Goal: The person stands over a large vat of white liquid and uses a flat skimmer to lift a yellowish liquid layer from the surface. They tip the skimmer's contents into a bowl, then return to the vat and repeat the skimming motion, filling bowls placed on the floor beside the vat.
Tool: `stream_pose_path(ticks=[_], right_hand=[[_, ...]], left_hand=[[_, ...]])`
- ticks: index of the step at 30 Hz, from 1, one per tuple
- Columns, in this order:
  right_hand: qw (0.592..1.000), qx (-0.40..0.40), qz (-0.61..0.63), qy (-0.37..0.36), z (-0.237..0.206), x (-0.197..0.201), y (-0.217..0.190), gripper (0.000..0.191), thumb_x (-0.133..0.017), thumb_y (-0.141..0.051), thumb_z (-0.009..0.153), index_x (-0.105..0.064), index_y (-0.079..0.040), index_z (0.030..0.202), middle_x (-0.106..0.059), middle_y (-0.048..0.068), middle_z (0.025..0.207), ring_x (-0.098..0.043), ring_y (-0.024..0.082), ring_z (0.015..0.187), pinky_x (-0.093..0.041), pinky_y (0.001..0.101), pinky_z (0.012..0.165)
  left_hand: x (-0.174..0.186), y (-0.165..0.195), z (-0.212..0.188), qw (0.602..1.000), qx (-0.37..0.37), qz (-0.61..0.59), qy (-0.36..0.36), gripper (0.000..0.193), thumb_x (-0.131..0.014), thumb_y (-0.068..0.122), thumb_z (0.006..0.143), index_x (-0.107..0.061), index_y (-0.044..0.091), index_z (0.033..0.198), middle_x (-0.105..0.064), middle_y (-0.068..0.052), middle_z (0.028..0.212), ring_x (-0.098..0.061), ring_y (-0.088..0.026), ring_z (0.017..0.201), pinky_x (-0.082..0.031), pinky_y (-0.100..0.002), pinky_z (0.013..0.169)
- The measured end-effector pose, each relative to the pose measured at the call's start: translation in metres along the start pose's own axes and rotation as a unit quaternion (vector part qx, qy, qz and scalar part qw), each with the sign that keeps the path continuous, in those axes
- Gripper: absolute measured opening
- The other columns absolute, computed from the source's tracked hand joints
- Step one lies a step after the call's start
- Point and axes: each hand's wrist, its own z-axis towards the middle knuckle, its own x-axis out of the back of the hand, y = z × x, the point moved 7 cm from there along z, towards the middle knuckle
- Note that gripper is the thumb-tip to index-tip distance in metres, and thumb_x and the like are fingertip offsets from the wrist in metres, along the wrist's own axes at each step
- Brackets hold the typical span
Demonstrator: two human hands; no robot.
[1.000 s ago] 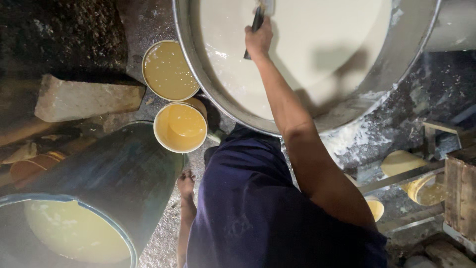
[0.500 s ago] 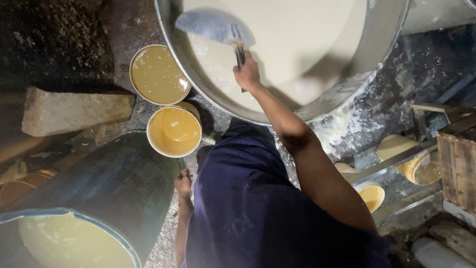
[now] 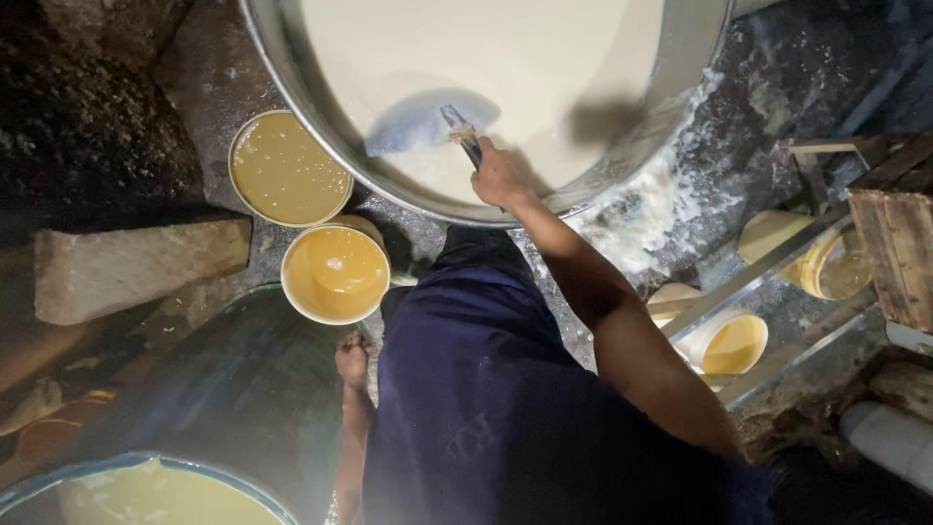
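Gripping the ladle (image 3: 428, 122) handle with right hand (image 3: 498, 177) closed, skimming at the vat (image 3: 680, 58) near edge; left hand (image 3: 352, 362) hanging, fingers unclear.

Right hand (image 3: 498, 175) grips ladle (image 3: 428, 122) in milky vat (image 3: 292, 87).

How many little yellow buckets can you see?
4, perhaps more hidden. Two stand left of the big metal vat: the far bucket and the near bucket. Two sit right, under the metal rails: one bucket low, another bucket beside the wooden crate.
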Motion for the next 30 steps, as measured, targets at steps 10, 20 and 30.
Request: stream_pose_path(ticks=[10, 20, 30], right_hand=[[0.989, -0.003, -0.140, 0.040, -0.041, 0.050, 0.035, 0.040, -0.056, -0.005, 0.083, -0.060, -0.004, 0.123, -0.069, 0.024, 0.112, -0.065, 0.046, 0.106, -0.050, 0.0535, 0.094], [0.967, -0.075, -0.242, 0.014, -0.064, 0.069, 0.117, 0.038, -0.050, -0.015, 0.098, -0.058, 0.000, 0.131, -0.066, 0.028, 0.124, -0.064, 0.045, 0.115, -0.051, 0.0523, 0.100], [0.968, -0.114, -0.212, 0.077, -0.116, 0.121, 0.177, 0.037, -0.049, -0.025, 0.102, -0.057, -0.015, 0.137, -0.072, 0.030, 0.103, -0.069, 0.049, 0.099, -0.054, 0.0573, 0.089]], left_hand=[[-0.012, 0.016, 0.007, 0.999, 0.019, -0.017, -0.041, 0.018, -0.065, 0.020, 0.101, -0.064, 0.002, 0.096, -0.065, -0.001, 0.082, -0.061, -0.011, 0.069, -0.050, -0.027, 0.062], [-0.024, 0.016, 0.016, 0.997, 0.034, 0.011, -0.065, 0.031, -0.069, 0.026, 0.098, -0.063, -0.002, 0.109, -0.067, -0.005, 0.089, -0.065, -0.016, 0.072, -0.054, -0.029, 0.065], [-0.019, 0.027, 0.028, 0.988, -0.008, 0.146, -0.058, 0.043, -0.070, 0.037, 0.095, -0.068, -0.002, 0.114, -0.073, -0.010, 0.091, -0.068, -0.017, 0.074, -0.054, -0.031, 0.069]])
